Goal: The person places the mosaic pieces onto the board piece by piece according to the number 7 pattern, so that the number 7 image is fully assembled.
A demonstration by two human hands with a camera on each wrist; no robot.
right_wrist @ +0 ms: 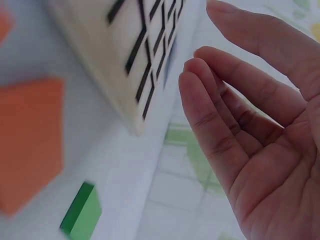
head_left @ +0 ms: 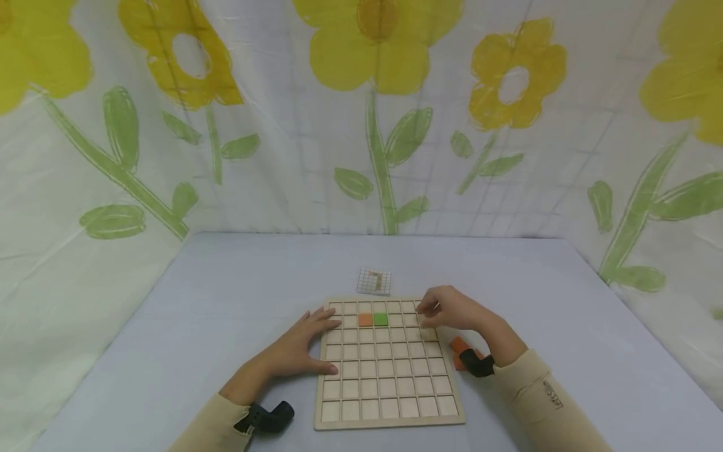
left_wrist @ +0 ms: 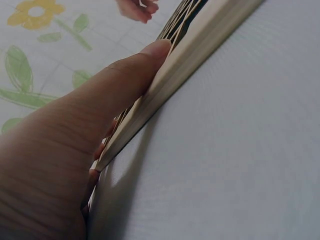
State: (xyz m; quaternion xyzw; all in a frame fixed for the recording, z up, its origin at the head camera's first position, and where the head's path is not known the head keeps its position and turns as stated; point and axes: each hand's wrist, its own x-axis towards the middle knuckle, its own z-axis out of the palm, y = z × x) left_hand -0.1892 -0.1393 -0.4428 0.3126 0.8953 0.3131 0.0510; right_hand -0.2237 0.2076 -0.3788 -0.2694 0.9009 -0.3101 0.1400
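Observation:
A wooden grid board (head_left: 390, 420) lies flat in front of me. My left hand (head_left: 294, 345) rests along its left edge, fingers and thumb spread, thumb tip on the rim. Two tiles sit side by side in the second row from the far side: an orange tile (head_left: 366, 319) and a green tile (head_left: 381, 319). My right hand (head_left: 454, 307) hovers over the far right corner of the board. Its fingers bend loosely, and the right wrist view shows nothing between thumb and fingertips.
Loose orange tiles (head_left: 459, 344) lie right of the board, partly hidden by the right wrist camera. A loose green tile (right_wrist: 82, 212) shows beside them in the right wrist view. Beyond the board lies a small card (head_left: 374, 282) printed with a grid pattern. A flowered curtain (head_left: 282, 157) hangs behind the table.

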